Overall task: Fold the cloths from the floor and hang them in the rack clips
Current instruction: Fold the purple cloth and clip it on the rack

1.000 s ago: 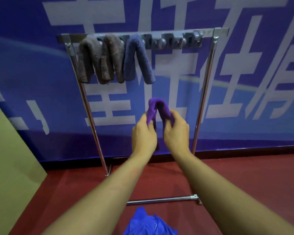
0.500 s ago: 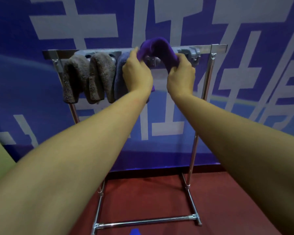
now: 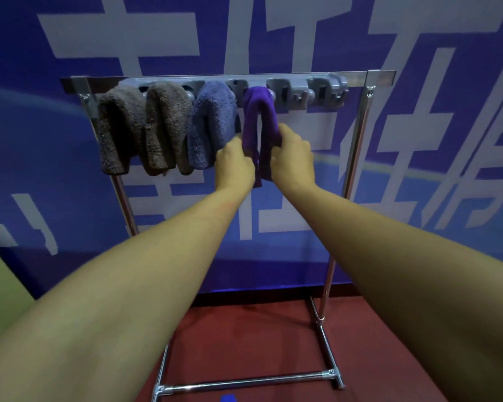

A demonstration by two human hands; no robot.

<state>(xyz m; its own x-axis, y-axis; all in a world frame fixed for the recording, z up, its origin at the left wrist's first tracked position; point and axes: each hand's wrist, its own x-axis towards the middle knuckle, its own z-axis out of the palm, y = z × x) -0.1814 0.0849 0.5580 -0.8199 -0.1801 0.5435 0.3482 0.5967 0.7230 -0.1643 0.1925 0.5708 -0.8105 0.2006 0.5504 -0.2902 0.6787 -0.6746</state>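
A folded purple cloth (image 3: 257, 117) hangs by its fold from a clip on the grey clip bar (image 3: 299, 88) of the metal rack (image 3: 357, 158). My left hand (image 3: 234, 163) grips its left hanging end. My right hand (image 3: 292, 156) grips the right end. To the left hang two brown fluffy cloths (image 3: 119, 129) (image 3: 167, 126) and a blue-grey fluffy cloth (image 3: 212, 123), each in its own clip. The two clips right of the purple cloth hold nothing.
The rack stands on a red floor (image 3: 244, 343) against a blue banner wall with white characters. Its base bar (image 3: 244, 382) crosses the bottom of the view. A scrap of blue cloth (image 3: 228, 398) shows at the bottom edge. A yellow-green panel (image 3: 0, 288) stands at the left.
Both hands raised the purple cloth from waist height to the clip bar and seated its fold in a clip. The hands then slid down to the hanging ends.
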